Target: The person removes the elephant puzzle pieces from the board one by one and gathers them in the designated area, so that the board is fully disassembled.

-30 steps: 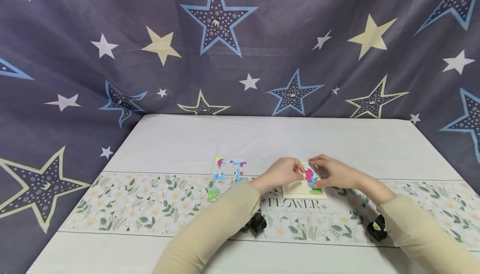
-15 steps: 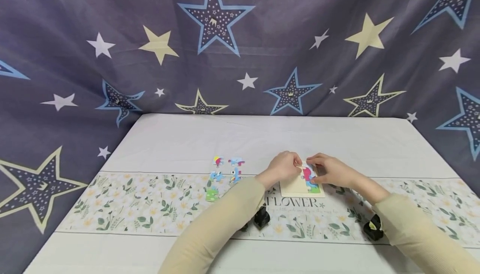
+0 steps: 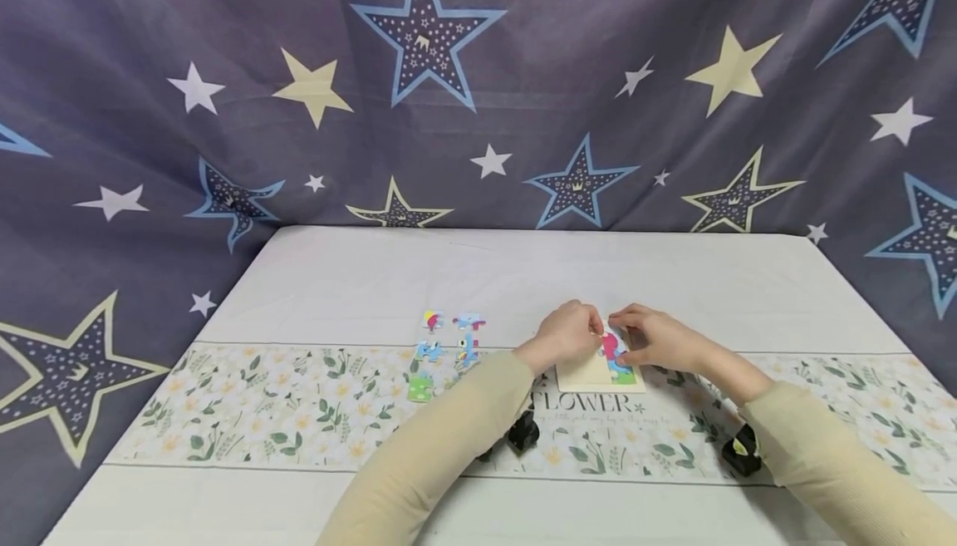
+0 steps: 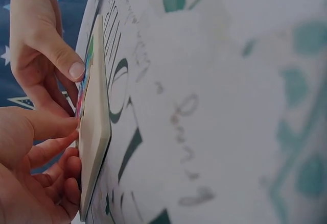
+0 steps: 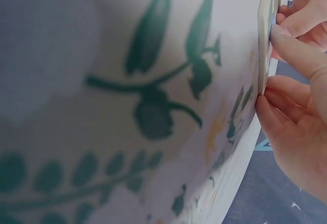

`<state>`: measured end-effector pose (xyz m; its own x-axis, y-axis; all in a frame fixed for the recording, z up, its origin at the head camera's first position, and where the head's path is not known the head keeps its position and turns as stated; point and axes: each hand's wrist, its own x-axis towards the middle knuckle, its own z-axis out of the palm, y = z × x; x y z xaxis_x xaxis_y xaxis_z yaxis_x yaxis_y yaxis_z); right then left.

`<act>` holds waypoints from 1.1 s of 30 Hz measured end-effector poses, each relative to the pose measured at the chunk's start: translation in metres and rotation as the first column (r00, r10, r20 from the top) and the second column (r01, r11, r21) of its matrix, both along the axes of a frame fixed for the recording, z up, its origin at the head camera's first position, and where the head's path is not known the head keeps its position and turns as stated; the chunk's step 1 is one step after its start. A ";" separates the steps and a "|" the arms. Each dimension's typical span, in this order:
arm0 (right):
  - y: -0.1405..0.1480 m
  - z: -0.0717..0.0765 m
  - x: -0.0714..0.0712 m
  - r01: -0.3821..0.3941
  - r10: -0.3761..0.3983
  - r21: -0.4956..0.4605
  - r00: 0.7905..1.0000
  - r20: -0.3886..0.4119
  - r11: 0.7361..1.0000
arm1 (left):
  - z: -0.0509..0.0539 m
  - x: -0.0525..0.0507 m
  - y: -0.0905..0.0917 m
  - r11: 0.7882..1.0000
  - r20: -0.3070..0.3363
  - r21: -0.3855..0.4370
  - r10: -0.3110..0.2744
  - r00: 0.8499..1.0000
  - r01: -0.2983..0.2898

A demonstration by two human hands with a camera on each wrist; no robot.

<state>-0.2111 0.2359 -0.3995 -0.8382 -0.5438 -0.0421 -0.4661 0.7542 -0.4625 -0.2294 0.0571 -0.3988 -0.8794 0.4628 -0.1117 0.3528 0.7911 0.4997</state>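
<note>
Nearest to me is my left sleeve [image 3: 434,446], crossing close to the loose pieces [image 3: 421,388]; it may hide others from my view. Beyond it, on the flowered cloth [image 3: 284,413], lies the puzzle tray [image 3: 579,376]. Its right side carries joined pieces [image 3: 616,366], and its left side shows bare wood. I judge that I am now setting a piece beside them. My right hand [image 3: 661,341] holds the tray's right edge, thumb on top. My left hand [image 3: 566,330] has fingers bent together at the joined pieces; whether a piece is between them, I cannot tell. The next move, I think, calls for aligning the tabs and pressing gently. Five loose pieces are visible, well to the left. Farthest hangs the star curtain [image 3: 516,47].
</note>
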 end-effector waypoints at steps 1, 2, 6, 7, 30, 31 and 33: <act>0.000 -0.001 0.000 0.001 -0.001 -0.001 1.000 0.002 1.000 | -0.001 0.000 0.000 1.000 -0.003 -0.001 -0.003 1.000 0.003; 0.000 -0.001 0.000 0.002 -0.002 -0.002 1.000 0.004 1.000 | -0.001 0.001 0.000 1.000 -0.005 -0.005 -0.007 1.000 0.007; 0.000 -0.003 0.001 0.007 -0.007 -0.003 1.000 0.007 1.000 | -0.003 0.001 0.002 1.000 -0.016 -0.023 -0.010 1.000 0.010; 0.000 -0.003 0.001 0.007 -0.007 -0.003 1.000 0.007 1.000 | -0.004 0.001 0.002 0.999 -0.019 -0.031 -0.010 1.000 0.009; 0.001 -0.001 0.004 0.008 -0.008 -0.034 1.000 0.007 0.999 | -0.004 0.001 0.006 1.000 -0.051 0.007 -0.002 0.999 0.002; 0.001 -0.001 0.004 0.010 -0.010 -0.036 1.000 0.010 0.999 | -0.003 0.002 0.006 1.000 -0.050 0.009 -0.001 0.999 0.001; 0.001 -0.001 0.004 0.017 -0.016 -0.038 1.000 0.016 0.999 | -0.002 0.003 0.006 1.000 -0.051 0.011 0.001 0.999 -0.001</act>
<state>-0.2074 0.2364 -0.4010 -0.8465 -0.5313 -0.0349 -0.4462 0.7436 -0.4979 -0.2265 0.0631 -0.4008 -0.8843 0.4627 -0.0619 0.3770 0.7860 0.4900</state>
